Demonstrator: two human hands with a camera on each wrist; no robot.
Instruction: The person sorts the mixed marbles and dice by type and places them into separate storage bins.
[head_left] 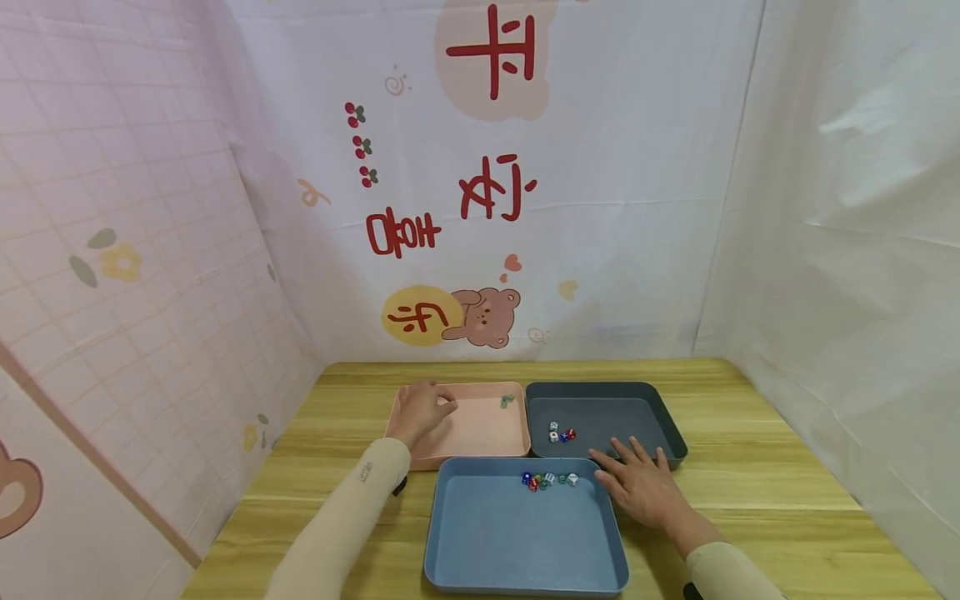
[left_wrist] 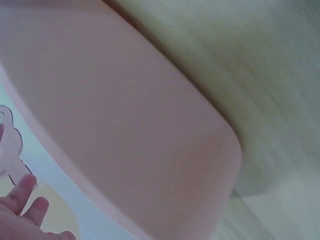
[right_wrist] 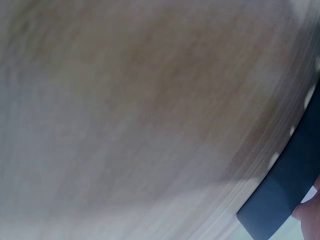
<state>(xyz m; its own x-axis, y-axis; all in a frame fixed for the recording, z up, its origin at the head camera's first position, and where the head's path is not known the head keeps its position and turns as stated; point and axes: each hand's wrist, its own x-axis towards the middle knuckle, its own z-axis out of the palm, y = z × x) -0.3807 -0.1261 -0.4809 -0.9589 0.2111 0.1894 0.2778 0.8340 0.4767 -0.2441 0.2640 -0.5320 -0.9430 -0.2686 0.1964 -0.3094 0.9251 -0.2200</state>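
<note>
In the head view my left hand (head_left: 423,412) is over the left part of a pink tray (head_left: 480,437), thumb and forefinger bent toward each other. I cannot tell whether a small die is between them. Loosely bent fingers (left_wrist: 35,212) of that hand show in the left wrist view. Small green dice (head_left: 507,402) lie in the pink tray's far right corner. My right hand (head_left: 641,487) has its fingers spread between the dark tray (head_left: 615,408) and the blue tray (head_left: 525,537). White dice (head_left: 553,436), a red die (head_left: 572,434) and a blue die sit in the dark tray.
Along the far edge inside the blue tray lie several mixed dice, among them a white die (head_left: 573,479) and a red die (head_left: 533,484). All three trays stand close together on a wooden table (head_left: 757,467). Printed white cloth (head_left: 615,250) hangs behind and at both sides.
</note>
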